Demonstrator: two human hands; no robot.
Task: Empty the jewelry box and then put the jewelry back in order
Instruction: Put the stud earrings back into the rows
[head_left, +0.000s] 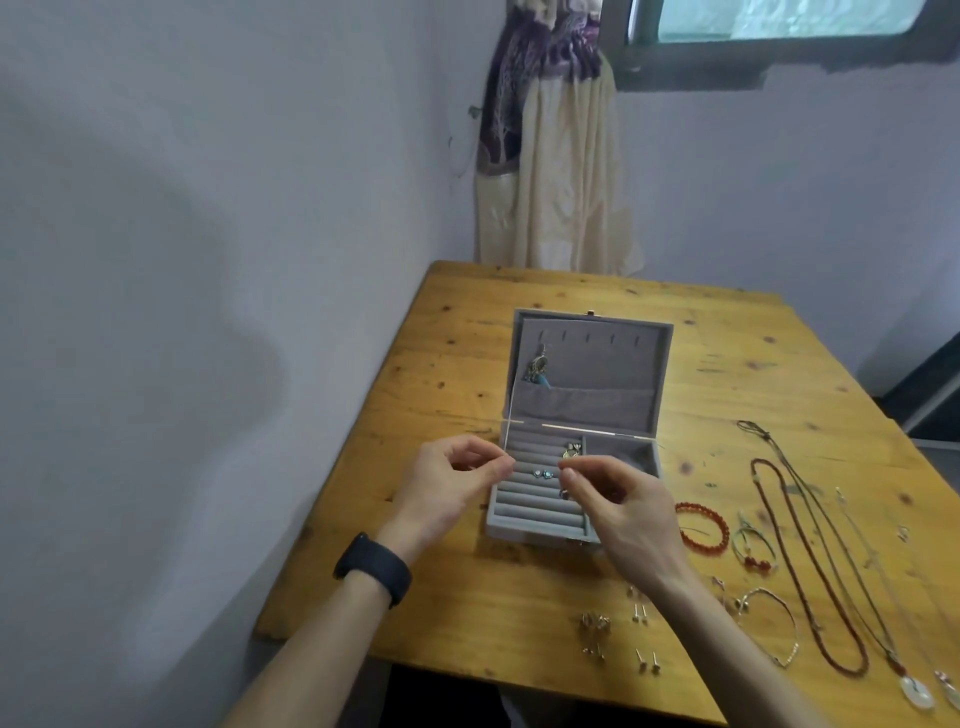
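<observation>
I see the jewelry box (613, 364) open near the middle of the wooden bench (457, 364), its lid tipped back and the grey lining facing me. One dangling earring (540, 366) hangs from a hook at the lid's left side, above the lid pocket. In the base, the ring rolls (530, 501) fill the left part and carry a pair of small blue-stone pieces (543, 473). The right compartment is partly hidden behind the right hand (628, 504).

Both hands hover over the base. The left hand (452, 483), with a black wristband (374, 569) on its wrist, is at the box's left wall. On each hand the thumb and forefinger are pressed tip to tip and the other fingers are loosely curled. I cannot tell whether anything lies between the tips.

Right of the box, spread on the wood, are a red bead bracelet (704, 527), a silver bangle (774, 623), a long red bead necklace (810, 561) and a cord necklace ending in a white disc pendant (917, 693). Pairs of ear studs (647, 660) lie near the front edge, just beside the right forearm.

The bench's left edge runs close to the wall. There is bare wood left of the box and beyond the lid up to the far edge, where a tied curtain (556, 171) hangs below a window (779, 21)
</observation>
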